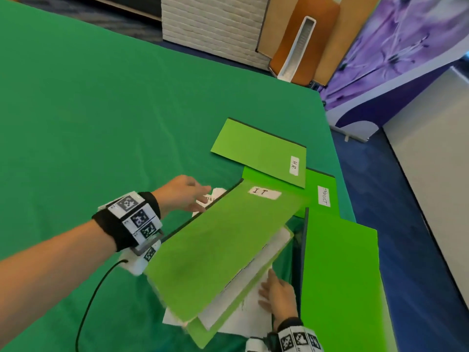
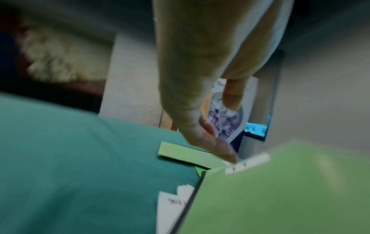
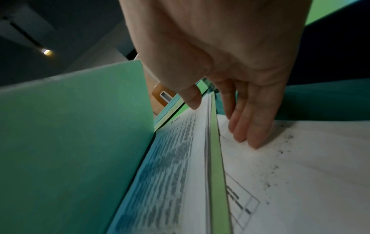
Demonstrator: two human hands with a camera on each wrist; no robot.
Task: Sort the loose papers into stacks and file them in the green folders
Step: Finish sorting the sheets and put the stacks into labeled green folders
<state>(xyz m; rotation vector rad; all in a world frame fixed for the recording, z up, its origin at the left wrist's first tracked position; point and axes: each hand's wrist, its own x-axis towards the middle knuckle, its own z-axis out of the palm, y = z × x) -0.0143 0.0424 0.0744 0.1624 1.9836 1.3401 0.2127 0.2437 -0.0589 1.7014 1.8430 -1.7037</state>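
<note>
**IT folder half-closed over its papers: handling assessment**

The IT folder (image 1: 218,240) is lying near the front right of the green-covered surface (image 1: 101,110), its top cover raised at a slant over a stack of printed papers (image 1: 256,270) inside. More loose sheets (image 1: 243,316) are lying beneath and beside it. The HR folder (image 1: 258,151) and the PRODUCT folder (image 1: 322,189) are resting flat further back, overlapping; a fourth, unlabelled folder (image 1: 340,275) is lying just to the right.

The left hand (image 1: 185,194) is reaching over the folder's far corner with fingers relaxed and spread; whether it is touching the cover cannot be told, as the left wrist view is blurred. The right hand (image 1: 279,295) is pressing straight fingers (image 3: 250,131) flat on the loose sheets, with the thumb resting on the filed stack's edge.

Judgement: the folder appears to be light, thin card, stiff enough to hinge yet liable to bow if lifted by one corner. The papers are limp and slippery against each other, so the stack is likely to fan out or slide from the open edge. Holding is best taken along the spine or by pinching both covers together at the open long edge, keeping the folder level.
</note>
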